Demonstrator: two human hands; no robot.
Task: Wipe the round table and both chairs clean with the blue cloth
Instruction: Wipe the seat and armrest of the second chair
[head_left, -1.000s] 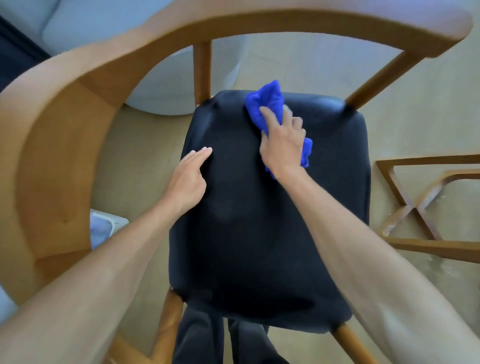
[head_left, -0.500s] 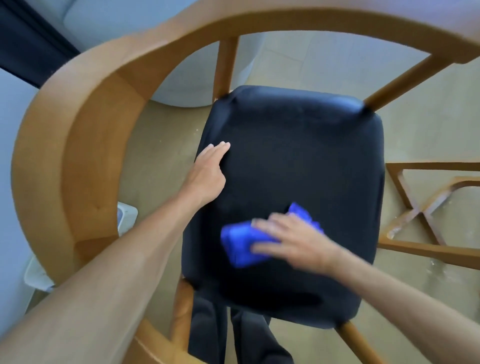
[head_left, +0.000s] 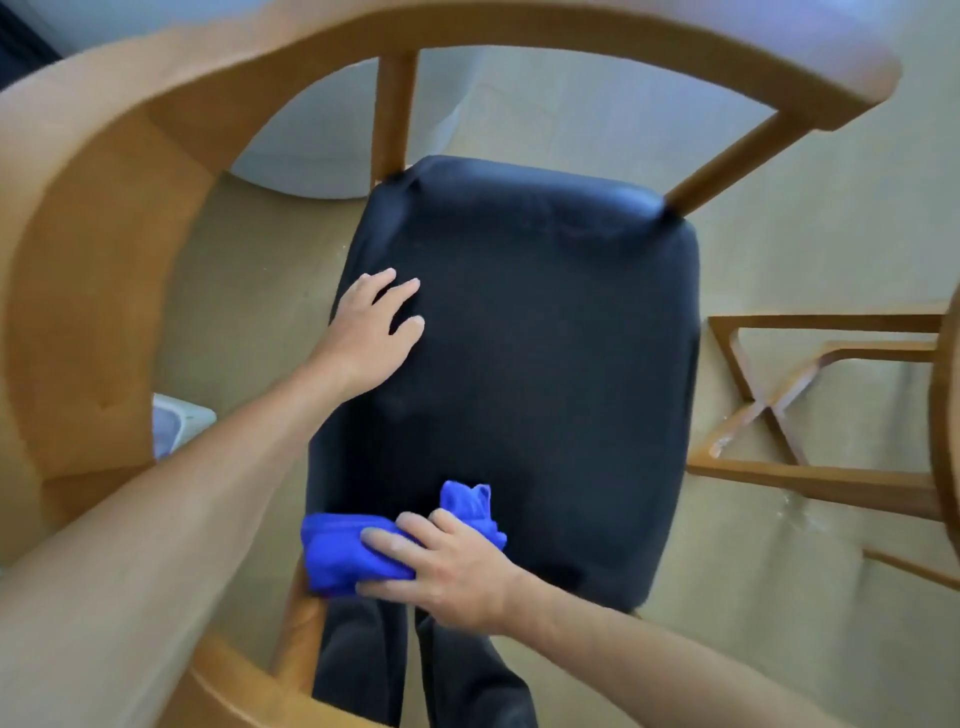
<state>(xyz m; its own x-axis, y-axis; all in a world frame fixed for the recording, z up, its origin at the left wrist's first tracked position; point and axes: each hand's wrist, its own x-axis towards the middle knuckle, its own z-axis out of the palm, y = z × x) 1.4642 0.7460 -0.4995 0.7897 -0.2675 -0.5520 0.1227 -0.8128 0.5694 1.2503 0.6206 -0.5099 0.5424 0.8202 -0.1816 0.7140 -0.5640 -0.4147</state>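
With the left hand flat (fingers straight) steadying the seat, the right hand presses the blue cloth; overlap strokes across its near edge.

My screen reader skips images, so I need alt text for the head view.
Seen from above, a right hand presses a blue cloth on the near left corner of a chair's black seat. The left hand rests flat on the seat's left edge. A curved wooden backrest arcs around it.

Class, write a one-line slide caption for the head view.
Right hand presses the blue cloth on the near edge of the chair's black seat; left hand rests flat on it.
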